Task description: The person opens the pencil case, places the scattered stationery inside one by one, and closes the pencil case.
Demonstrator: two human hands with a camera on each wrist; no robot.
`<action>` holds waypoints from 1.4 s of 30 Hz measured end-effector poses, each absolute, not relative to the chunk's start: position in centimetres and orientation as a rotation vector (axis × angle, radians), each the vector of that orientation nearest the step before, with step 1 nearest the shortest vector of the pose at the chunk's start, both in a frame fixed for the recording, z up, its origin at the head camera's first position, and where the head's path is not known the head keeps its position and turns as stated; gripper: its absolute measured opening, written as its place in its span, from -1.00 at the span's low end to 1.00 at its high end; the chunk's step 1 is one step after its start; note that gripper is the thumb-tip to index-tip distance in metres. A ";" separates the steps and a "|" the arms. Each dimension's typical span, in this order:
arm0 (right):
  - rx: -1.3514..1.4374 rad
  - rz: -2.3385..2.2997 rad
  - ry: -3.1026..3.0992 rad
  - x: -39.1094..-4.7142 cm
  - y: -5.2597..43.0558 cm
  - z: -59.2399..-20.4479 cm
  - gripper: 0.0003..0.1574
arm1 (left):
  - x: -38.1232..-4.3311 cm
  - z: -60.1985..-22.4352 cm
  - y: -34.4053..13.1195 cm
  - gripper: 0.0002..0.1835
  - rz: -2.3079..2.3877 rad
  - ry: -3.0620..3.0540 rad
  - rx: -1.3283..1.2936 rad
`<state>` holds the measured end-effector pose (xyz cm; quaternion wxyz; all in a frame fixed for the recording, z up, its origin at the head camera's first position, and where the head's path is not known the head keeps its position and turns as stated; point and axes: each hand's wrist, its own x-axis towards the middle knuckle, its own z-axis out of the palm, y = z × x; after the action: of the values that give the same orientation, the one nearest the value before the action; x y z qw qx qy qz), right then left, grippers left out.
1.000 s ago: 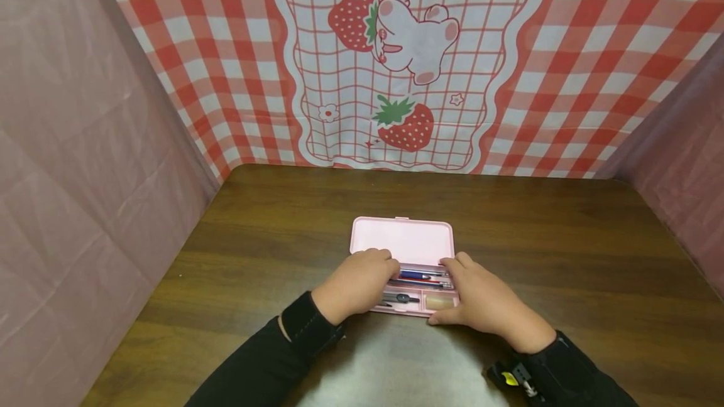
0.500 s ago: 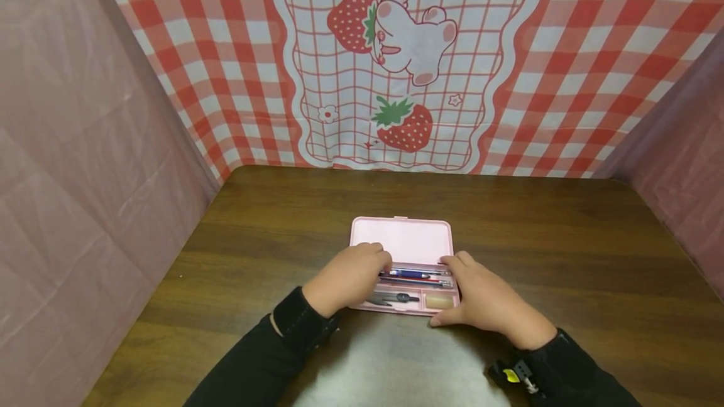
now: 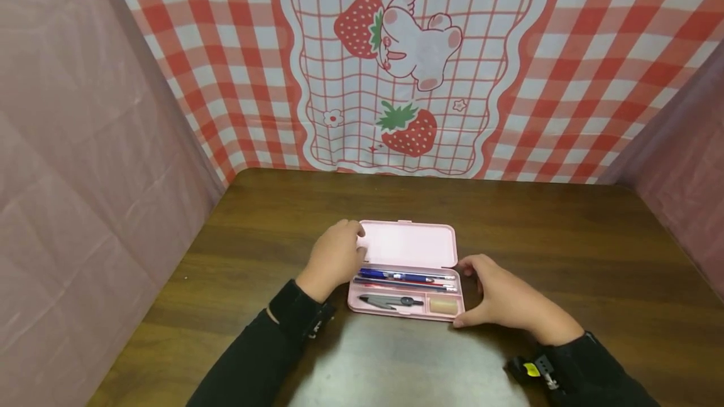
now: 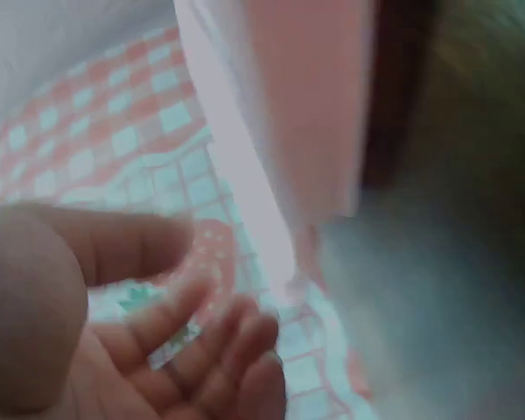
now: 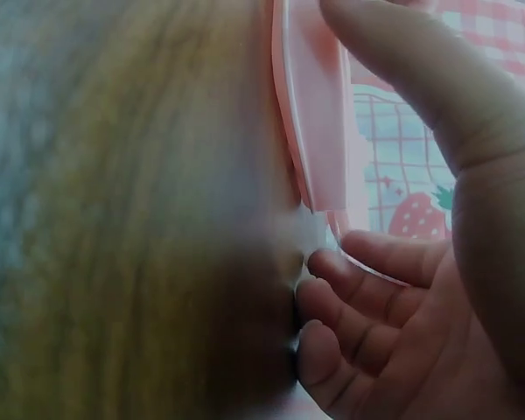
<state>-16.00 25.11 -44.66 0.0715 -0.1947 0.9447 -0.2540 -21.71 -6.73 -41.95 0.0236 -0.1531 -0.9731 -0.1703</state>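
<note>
A pink pencil case point(image 3: 408, 245) lies on the table with its lid folded back. Blue pens point(image 3: 396, 276) and pencils fill its rear section; a grey drawing compass point(image 3: 389, 301) and a tan eraser-like block point(image 3: 444, 305) lie in the front compartments. My left hand point(image 3: 334, 255) is by the lid's left edge, fingers loosely bent and holding nothing; the left wrist view, blurred, shows a gap between it and the case. Beyond the case's right end is my right hand point(image 3: 506, 297), its thumb at the front right corner and its fingers loosely curved, gripping nothing.
The brown wooden table point(image 3: 271, 218) reaches back to a red-and-white checked cloth point(image 3: 237, 68) with strawberry prints. Pinkish cloth point(image 3: 102, 162) hangs at the left side, and more hangs at the right.
My left hand has moved off the pens, leftward and away to the lid's left edge, uncovering the case's contents. My right hand has loosened and drawn slightly right from the case's side.
</note>
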 end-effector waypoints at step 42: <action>-0.706 -0.782 2.797 -16.8 25.9 -45.5 0.16 | -26.3 -44.9 -7.6 -0.43 -3.105 -2.106 -0.095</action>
<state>-16.81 25.87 -45.50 0.0763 -0.2356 0.9331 -0.2608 -26.31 -7.64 -44.91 -0.3011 -0.0242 -0.5352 -0.7889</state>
